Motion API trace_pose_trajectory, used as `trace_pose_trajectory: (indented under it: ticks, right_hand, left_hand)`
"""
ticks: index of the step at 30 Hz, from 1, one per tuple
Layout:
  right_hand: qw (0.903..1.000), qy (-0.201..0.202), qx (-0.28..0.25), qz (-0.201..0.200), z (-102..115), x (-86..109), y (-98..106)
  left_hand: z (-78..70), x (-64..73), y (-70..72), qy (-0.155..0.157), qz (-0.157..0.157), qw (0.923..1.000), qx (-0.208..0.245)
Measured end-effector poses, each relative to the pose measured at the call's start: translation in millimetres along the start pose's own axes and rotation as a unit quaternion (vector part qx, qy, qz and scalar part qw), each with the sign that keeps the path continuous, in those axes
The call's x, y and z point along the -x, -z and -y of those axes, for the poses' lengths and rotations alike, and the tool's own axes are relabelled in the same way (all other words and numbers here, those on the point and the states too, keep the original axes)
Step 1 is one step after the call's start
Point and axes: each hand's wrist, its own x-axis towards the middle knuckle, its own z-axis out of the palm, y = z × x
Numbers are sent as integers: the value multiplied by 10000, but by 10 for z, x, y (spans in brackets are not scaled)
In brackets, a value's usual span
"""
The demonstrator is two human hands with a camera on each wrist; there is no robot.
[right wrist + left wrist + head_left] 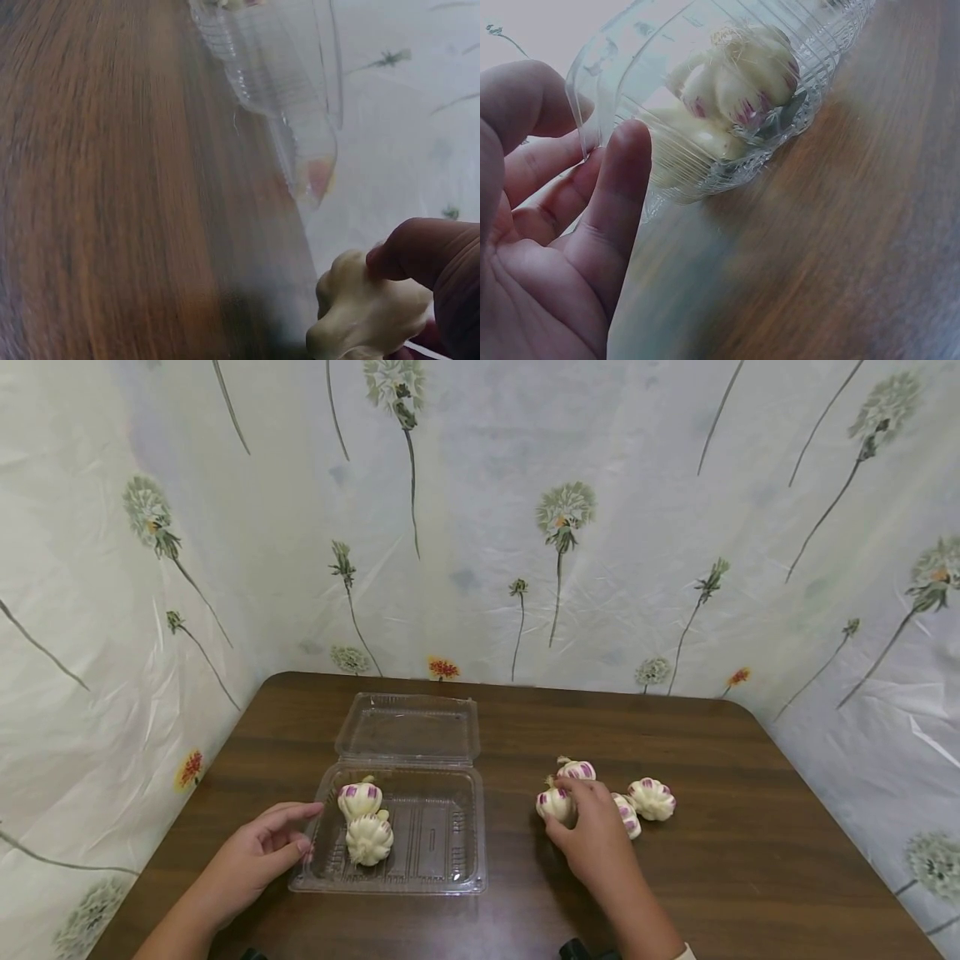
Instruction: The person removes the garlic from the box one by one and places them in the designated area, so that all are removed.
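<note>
"Plastic box [431,833] w/ 2 garlic bulbs [369,841], where?"
"Just rt of L hand [255,852], which pinches it."
"& R hand [600,833]?"
"Grips 1 bulb [552,804]; 3 others [651,799] lie close beside that grip."

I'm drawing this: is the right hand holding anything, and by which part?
The right hand holds a garlic bulb by its rounded sides.

Glare is caught on the wall covering [932,737] and table [517,860], while the wrist views are softened by blur (and some haze).
</note>
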Motion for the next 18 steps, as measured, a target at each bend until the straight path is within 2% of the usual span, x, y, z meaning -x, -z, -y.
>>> trace_pose_trajectory:
  ticks: [11,18]
  right_hand:
    - [9996,-104,97,223,-43,-5,9]
    - [9995,-109,122,252,-68,-15,23]
  left_hand:
    - [13,0,4,30,4,10000,23]
    - [24,-5,10,-55,62,9999,81]
